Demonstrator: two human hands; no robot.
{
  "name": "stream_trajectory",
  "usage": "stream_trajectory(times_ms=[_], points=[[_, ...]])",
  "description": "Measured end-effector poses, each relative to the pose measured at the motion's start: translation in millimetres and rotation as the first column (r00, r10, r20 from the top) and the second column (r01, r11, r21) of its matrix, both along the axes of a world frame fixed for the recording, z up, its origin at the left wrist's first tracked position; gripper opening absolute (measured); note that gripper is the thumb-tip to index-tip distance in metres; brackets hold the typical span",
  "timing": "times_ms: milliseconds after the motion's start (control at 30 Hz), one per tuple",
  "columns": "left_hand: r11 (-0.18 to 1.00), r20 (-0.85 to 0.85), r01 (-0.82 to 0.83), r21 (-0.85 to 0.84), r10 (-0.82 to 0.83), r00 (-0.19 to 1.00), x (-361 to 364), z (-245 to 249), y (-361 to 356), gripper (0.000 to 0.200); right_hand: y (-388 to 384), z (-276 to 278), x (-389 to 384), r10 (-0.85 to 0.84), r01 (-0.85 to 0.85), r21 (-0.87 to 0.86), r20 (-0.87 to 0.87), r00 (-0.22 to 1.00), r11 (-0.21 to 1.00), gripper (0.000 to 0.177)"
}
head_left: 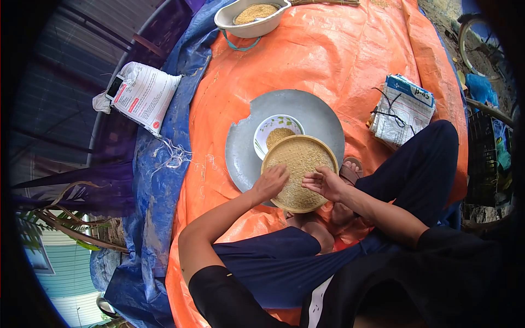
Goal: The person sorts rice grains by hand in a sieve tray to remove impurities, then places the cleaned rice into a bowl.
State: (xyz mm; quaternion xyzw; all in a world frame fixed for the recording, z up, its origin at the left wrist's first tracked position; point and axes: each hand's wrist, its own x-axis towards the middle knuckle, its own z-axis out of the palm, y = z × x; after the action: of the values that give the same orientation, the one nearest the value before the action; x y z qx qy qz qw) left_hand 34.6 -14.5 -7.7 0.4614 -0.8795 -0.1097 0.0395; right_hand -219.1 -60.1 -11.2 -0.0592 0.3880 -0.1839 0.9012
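Observation:
A round tray (304,153) with a raised rim, full of pale grain, lies over the near part of a large grey metal disc (246,145). Beyond its upper left edge, a white bowl (264,130) with a green leaf pattern holds more grain and is partly covered by the tray. My left hand (272,181) is at the tray's left side, over the grain, its fingers pointing inward. At the right side my right hand (326,185) is turned with the palm partly showing and its fingers apart above the grain, holding nothing.
An orange tarp (240,71) lies over a blue one (147,202). A grey basin (249,28) of grain stands at the far edge. A white printed sack (146,95) is at the left, folded sacks (402,112) at the right. My legs flank the near side.

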Motion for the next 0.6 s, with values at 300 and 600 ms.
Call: stream_trajectory(times_ms=[300,600], points=[[0.997,0.101,-0.025,0.079,0.016,0.995,6.8,3.2,0.2,0.063,-1.0,-3.6,-0.5,0.015,-0.014,-0.037,0.007,1.000,0.999,0.046],[0.978,0.100,0.201,0.058,-0.206,0.973,1.1,2.5,5.8,0.054,0.6,-3.4,-0.4,0.034,-0.034,-0.092,-0.008,0.999,0.995,0.044]])
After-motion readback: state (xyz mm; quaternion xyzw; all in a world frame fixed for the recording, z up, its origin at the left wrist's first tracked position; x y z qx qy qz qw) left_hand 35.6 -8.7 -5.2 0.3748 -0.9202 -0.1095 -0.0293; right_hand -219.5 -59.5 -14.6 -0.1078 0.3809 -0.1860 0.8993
